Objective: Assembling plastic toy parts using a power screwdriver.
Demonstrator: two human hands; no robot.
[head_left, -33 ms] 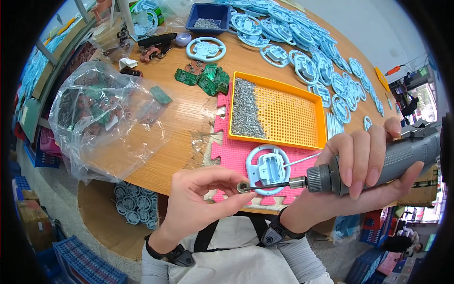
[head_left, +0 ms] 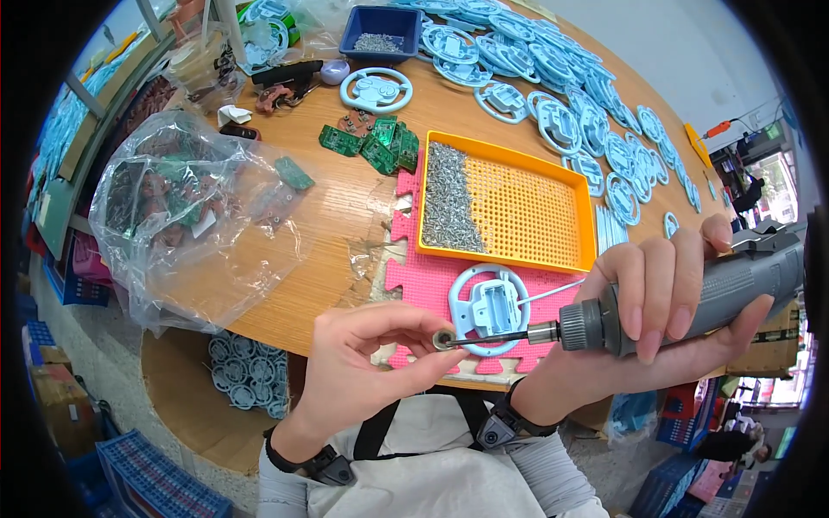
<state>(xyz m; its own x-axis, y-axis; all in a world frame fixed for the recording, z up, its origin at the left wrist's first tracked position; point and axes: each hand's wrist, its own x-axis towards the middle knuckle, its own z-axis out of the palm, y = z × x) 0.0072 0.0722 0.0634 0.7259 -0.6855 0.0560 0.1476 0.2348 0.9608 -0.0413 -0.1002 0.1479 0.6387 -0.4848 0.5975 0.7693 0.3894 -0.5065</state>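
Note:
In my right hand (head_left: pixel 661 302) is a grey electric screwdriver (head_left: pixel 725 281), held sideways with its long dark bit (head_left: pixel 492 337) pointing left. My left hand (head_left: pixel 371 350) pinches a small round ring-like metal piece (head_left: pixel 444 340) between thumb and fingertips, right at the bit's tip. Whether the bit passes into the ring I cannot tell. Just behind the bit, a light-blue plastic steering-wheel part (head_left: pixel 490 302) with a rectangular hollow lies on a pink foam mat (head_left: pixel 414 281). A pale thin cable or stick runs from it toward my right hand.
Beyond the mat stands a yellow tray (head_left: pixel 535 198) with screws (head_left: pixel 451 203) heaped at its left. Many blue wheel parts (head_left: pixel 553 125) cover the far right. Green circuit boards (head_left: pixel 380 145), a clear plastic bag (head_left: pixel 194 220) and a dark-blue bin (head_left: pixel 380 34) sit to the left and back.

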